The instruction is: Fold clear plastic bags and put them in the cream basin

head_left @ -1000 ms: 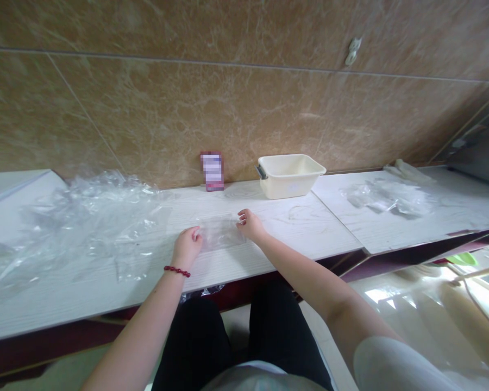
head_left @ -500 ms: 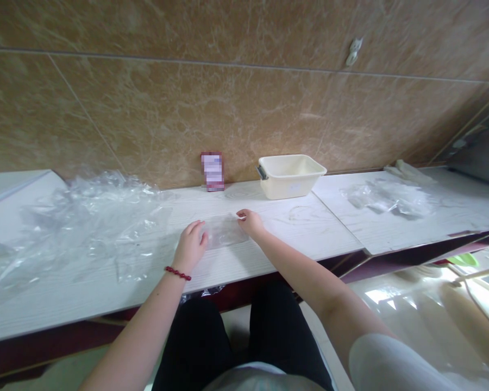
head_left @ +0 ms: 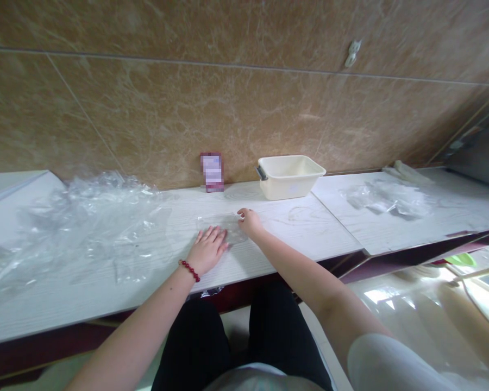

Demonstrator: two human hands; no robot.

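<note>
A clear plastic bag (head_left: 237,234) lies flat on the white wood-grain counter in front of me. My left hand (head_left: 209,248), with a red bead bracelet at the wrist, presses on the bag with fingers stretched out. At the bag's right edge, my right hand (head_left: 249,221) has its fingers curled and pinched on the plastic. A large heap of clear plastic bags (head_left: 101,217) spreads over the counter to the left.
Against the tiled wall stand a cream plastic tub (head_left: 289,184) with a grey handle and a small red-edged box (head_left: 212,172), its face blurred. More clear bags (head_left: 387,198) lie on the right. The counter's front edge runs just before my legs.
My left hand has moved right and slightly toward me, going from curled at the bag's left edge to flat on top of it. My right hand has hardly moved.
</note>
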